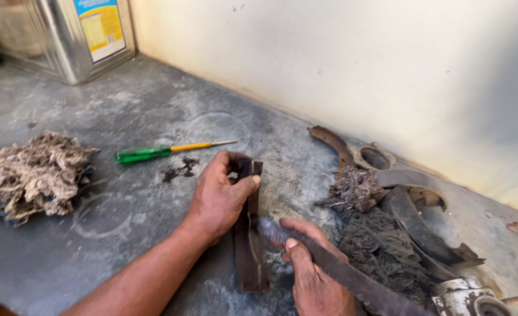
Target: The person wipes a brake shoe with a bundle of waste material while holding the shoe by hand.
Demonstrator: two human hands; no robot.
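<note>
My left hand (219,196) grips the upper end of a dark, rusty curved metal piece (249,251) that stands on edge on the grey floor. My right hand (313,275) holds a long flat metal tool (352,280) whose blurred grey tip rests against the side of the curved piece. Both hands are closed around what they hold.
A green-handled screwdriver (153,152) lies beyond the hands. A wad of cotton waste (33,175) sits at the left. Dirty rags and several curved rusty parts (388,199) are heaped by the wall (388,70) at the right. A metal tin (71,35) stands at the far left.
</note>
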